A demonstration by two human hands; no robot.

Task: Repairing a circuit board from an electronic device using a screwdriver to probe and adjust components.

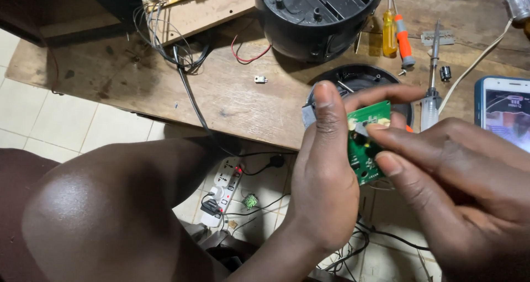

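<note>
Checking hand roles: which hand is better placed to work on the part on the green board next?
Probably the right hand: its fingertips pinch a small part on the small green circuit board. The left hand grips the board's edge, steadying it above the wooden table.

A: Looking like a small home repair bench, electronics work.

B: Signs?

A: Worn wooden bench sitting over a tiled floor. Screwdrivers lying far right, a soldering iron resting beside them. An opened black appliance housing standing at the far edge, loose wires trailing far left, a power strip lying on the floor.
</note>
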